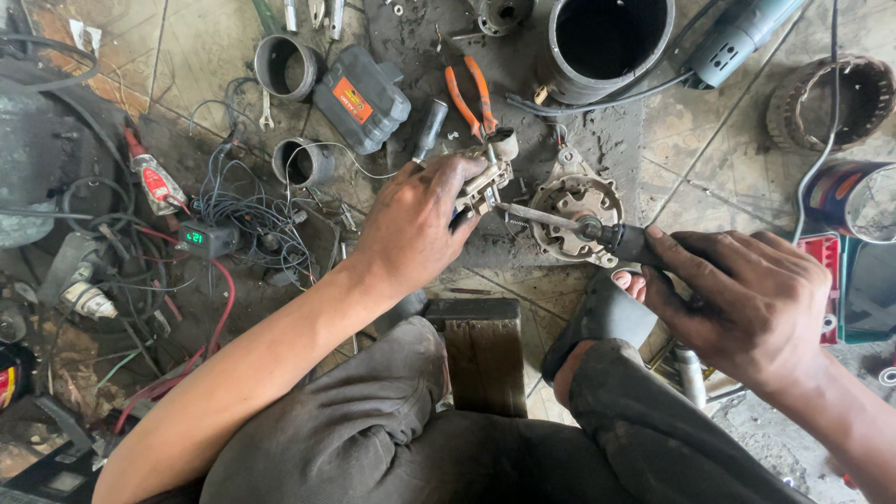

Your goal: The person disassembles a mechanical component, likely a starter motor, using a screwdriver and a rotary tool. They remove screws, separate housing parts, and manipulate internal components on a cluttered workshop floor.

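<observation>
The left hand [415, 224] has its fingers clamped on a small metal part [485, 182], held above the grimy floor [187, 56]. The right hand [747, 299] has its fingers closed round the dark handle of a screwdriver [579, 227]. The tool's long axis runs nearly level, its tip pointing toward the left fingers and touching the part. Just beyond the shaft lies a round alloy housing [574, 210]; orange-handled pliers [471, 93] lie farther out.

Orange-handled pliers [469, 95] lie on the floor beside a grey battery pack [362, 99]. Tangled wires [247, 219] surround a small green-lit meter [207, 239]. Black cylinder [609, 42] upright beyond.
</observation>
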